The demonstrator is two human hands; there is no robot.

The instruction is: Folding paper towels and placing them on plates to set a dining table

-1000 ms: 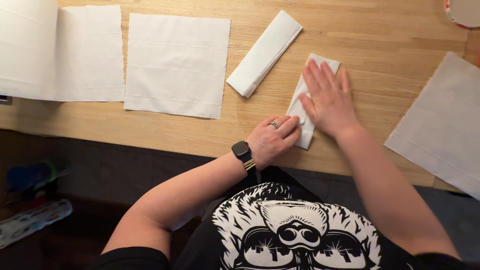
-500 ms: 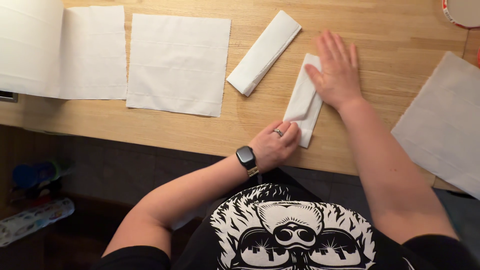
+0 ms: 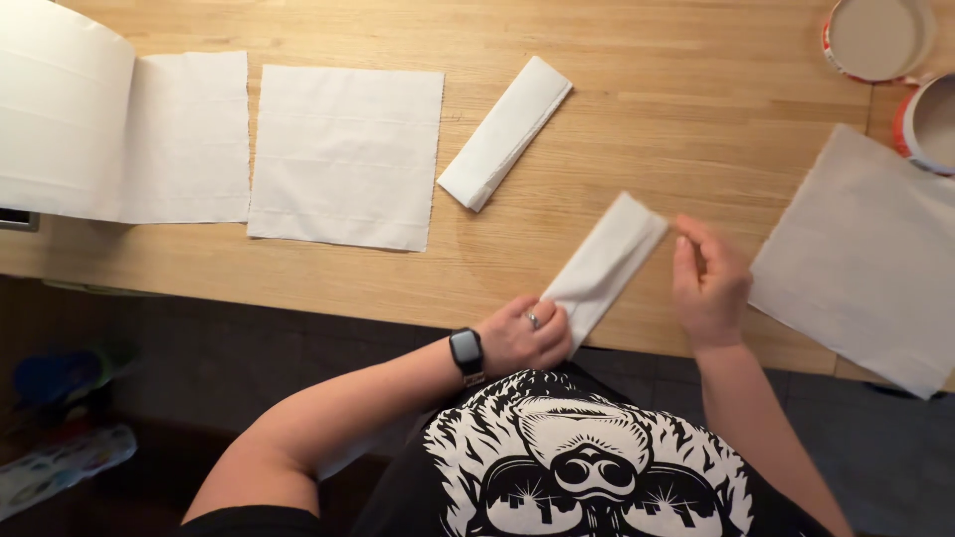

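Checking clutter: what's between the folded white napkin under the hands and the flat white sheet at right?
Only the right hand and bare wooden table lie between the folded white napkin and flat white sheet, per the head view.

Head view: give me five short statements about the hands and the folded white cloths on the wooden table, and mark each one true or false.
1. The left hand pinches the near end of a folded white cloth. True.
2. The right hand lies flat on top of that cloth. False: it is beside the cloth's far end, fingers curled, not pressing it.
3. A second folded cloth lies apart, further up the table. True.
4. The flat square cloth is folded in half. False: it lies spread open.
5. The left wrist wears a dark watch. True.
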